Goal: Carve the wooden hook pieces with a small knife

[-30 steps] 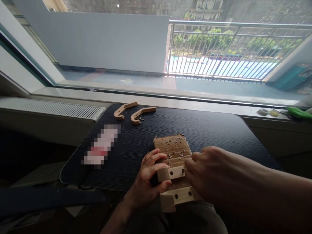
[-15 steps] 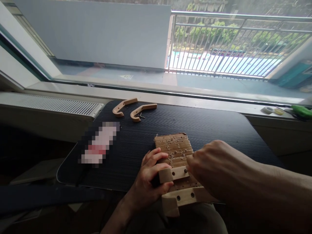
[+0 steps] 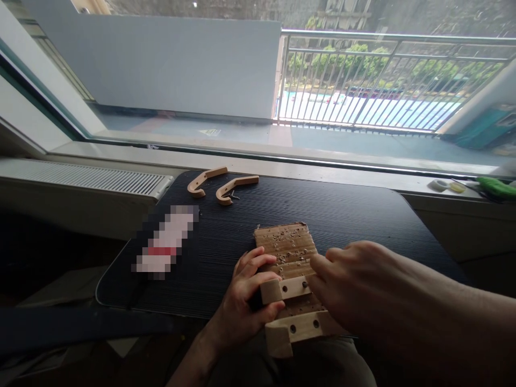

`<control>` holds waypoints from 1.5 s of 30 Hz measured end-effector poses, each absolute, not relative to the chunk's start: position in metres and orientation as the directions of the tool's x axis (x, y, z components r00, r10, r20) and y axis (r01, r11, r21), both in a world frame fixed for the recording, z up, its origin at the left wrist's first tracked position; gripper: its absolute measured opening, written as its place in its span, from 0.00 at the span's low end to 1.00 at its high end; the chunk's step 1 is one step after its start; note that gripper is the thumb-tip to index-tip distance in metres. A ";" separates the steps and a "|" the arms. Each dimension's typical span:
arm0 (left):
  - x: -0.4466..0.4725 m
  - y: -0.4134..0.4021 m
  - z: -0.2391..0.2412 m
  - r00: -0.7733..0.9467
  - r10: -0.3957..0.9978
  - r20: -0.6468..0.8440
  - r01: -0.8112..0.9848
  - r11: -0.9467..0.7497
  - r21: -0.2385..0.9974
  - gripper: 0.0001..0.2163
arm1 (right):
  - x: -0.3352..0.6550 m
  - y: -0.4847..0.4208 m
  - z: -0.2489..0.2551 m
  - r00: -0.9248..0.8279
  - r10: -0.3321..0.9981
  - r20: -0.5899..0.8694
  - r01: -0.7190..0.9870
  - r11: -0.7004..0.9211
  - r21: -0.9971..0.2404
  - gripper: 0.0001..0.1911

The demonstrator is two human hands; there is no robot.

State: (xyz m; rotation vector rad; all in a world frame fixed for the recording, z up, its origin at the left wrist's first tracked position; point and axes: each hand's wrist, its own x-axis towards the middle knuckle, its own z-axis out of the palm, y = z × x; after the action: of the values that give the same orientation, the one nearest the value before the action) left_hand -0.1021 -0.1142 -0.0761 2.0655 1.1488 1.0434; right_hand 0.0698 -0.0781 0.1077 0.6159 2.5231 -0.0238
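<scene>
A cardboard piece (image 3: 287,239), pitted with small holes, lies at the table's near edge. Two wooden hooks lie across it: the upper wooden hook (image 3: 293,289) has a screw (image 3: 305,285) standing in one of its holes, and the lower wooden hook (image 3: 307,326) shows two dark holes. My left hand (image 3: 245,295) grips the curved end of the upper hook, thumb below and fingers above, against the cardboard. Beside the screw, my right hand (image 3: 349,279) is closed in a fist over the hook's far end; what its fingers hold is hidden.
Two more wooden hooks, a left one (image 3: 197,183) and a right one (image 3: 226,192), lie at the back of the black table (image 3: 346,209), with small screws (image 3: 234,195) by the right one. A blurred-out item (image 3: 169,242) lies left. Tape rolls (image 3: 439,185) sit on the sill.
The camera view has tilted slightly, so the scene sits a little lower. Both hands keep their places on the hook and cardboard; the screw looks much the same.
</scene>
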 end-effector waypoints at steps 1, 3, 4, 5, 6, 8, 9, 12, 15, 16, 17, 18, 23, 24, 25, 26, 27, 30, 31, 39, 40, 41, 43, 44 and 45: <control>-0.102 -0.114 -0.076 0.336 0.872 0.356 0.443 -0.480 0.757 0.15 | 0.072 -0.079 0.102 -0.786 0.409 -0.464 0.409 0.906 0.105 0.06; -0.102 -0.114 -0.076 0.338 0.872 0.353 0.442 -0.479 0.759 0.16 | 0.076 -0.081 0.092 -0.832 0.407 -0.377 0.391 0.912 0.122 0.07; -0.102 -0.114 -0.076 0.337 0.873 0.351 0.443 -0.476 0.760 0.16 | 0.078 -0.081 0.089 -0.848 0.404 -0.343 0.389 0.914 0.115 0.07; -0.102 -0.114 -0.077 0.334 0.876 0.349 0.444 -0.473 0.761 0.16 | 0.079 -0.081 0.088 -0.854 0.416 -0.312 0.400 0.909 0.116 0.07; -0.102 -0.113 -0.077 0.331 0.878 0.346 0.446 -0.469 0.763 0.16 | 0.080 -0.081 0.089 -0.852 0.434 -0.292 0.420 0.900 0.114 0.07; -0.102 -0.113 -0.077 0.330 0.880 0.341 0.445 -0.463 0.766 0.16 | 0.080 -0.080 0.092 -0.827 0.486 -0.282 0.470 0.873 0.126 0.08; -0.102 -0.114 -0.077 0.332 0.880 0.339 0.443 -0.463 0.768 0.16 | 0.079 -0.079 0.093 -0.808 0.514 -0.288 0.496 0.857 0.138 0.08; -0.102 -0.114 -0.077 0.337 0.879 0.338 0.440 -0.464 0.769 0.16 | 0.076 -0.074 0.091 -0.763 0.520 -0.383 0.504 0.850 0.152 0.09; -0.102 -0.115 -0.076 0.334 0.881 0.335 0.447 -0.461 0.766 0.15 | 0.072 -0.070 0.087 -0.663 0.513 -0.546 0.509 0.843 0.173 0.10; -0.102 -0.115 -0.076 0.332 0.882 0.336 0.449 -0.461 0.766 0.15 | 0.071 -0.070 0.086 -0.648 0.518 -0.558 0.517 0.838 0.176 0.10; -0.101 -0.116 -0.076 0.329 0.880 0.341 0.446 -0.464 0.765 0.15 | 0.070 -0.069 0.087 -0.651 0.530 -0.542 0.526 0.831 0.180 0.10; -0.101 -0.116 -0.075 0.326 0.879 0.348 0.443 -0.468 0.765 0.15 | 0.070 -0.070 0.088 -0.661 0.548 -0.513 0.535 0.823 0.189 0.09; -0.101 -0.116 -0.075 0.325 0.872 0.366 0.433 -0.481 0.762 0.14 | 0.077 -0.073 0.108 -0.704 0.599 -0.382 0.556 0.799 0.227 0.03; -0.101 -0.116 -0.075 0.326 0.872 0.366 0.434 -0.482 0.762 0.14 | 0.078 -0.074 0.112 -0.726 0.572 -0.381 0.538 0.818 0.203 0.04; -0.101 -0.116 -0.075 0.328 0.871 0.366 0.433 -0.483 0.761 0.14 | 0.079 -0.075 0.116 -0.748 0.535 -0.393 0.513 0.842 0.169 0.05; -0.101 -0.115 -0.075 0.328 0.871 0.366 0.434 -0.483 0.760 0.14 | 0.078 -0.077 0.117 -0.764 0.500 -0.408 0.490 0.861 0.137 0.05; -0.101 -0.115 -0.075 0.327 0.871 0.366 0.435 -0.482 0.761 0.15 | 0.077 -0.078 0.117 -0.773 0.473 -0.424 0.473 0.874 0.113 0.05; -0.101 -0.114 -0.076 0.330 0.870 0.366 0.433 -0.484 0.761 0.15 | 0.071 -0.082 0.109 -0.764 0.467 -0.444 0.478 0.873 0.096 0.10; -0.101 -0.114 -0.076 0.334 0.867 0.370 0.430 -0.490 0.759 0.15 | 0.071 -0.082 0.104 -0.765 0.470 -0.440 0.480 0.872 0.098 0.11; -0.100 -0.114 -0.076 0.343 0.868 0.360 0.434 -0.486 0.759 0.14 | 0.088 -0.057 0.086 -0.644 0.539 -0.543 0.576 0.809 0.119 0.07; -0.100 -0.114 -0.075 0.340 0.870 0.357 0.435 -0.483 0.760 0.14 | 0.092 -0.055 0.090 -0.611 0.558 -0.561 0.607 0.786 0.121 0.07; -0.099 -0.115 -0.074 0.337 0.872 0.356 0.436 -0.479 0.761 0.14 | 0.098 -0.054 0.095 -0.578 0.581 -0.573 0.643 0.757 0.119 0.07; -0.099 -0.116 -0.073 0.335 0.876 0.347 0.438 -0.471 0.766 0.14 | 0.113 -0.055 0.104 -0.596 0.601 -0.533 0.669 0.738 0.085 0.09; -0.099 -0.117 -0.072 0.336 0.878 0.341 0.438 -0.466 0.769 0.14 | 0.123 -0.057 0.107 -0.606 0.624 -0.493 0.693 0.719 0.057 0.11; -0.099 -0.117 -0.072 0.337 0.881 0.333 0.436 -0.460 0.774 0.14 | 0.134 -0.060 0.106 -0.629 0.666 -0.402 0.733 0.680 -0.022 0.11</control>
State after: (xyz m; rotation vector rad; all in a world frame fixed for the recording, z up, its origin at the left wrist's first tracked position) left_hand -0.0993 -0.1173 -0.0718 2.0370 1.1484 1.0194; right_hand 0.1339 -0.0597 0.1058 1.0983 2.5318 -0.2592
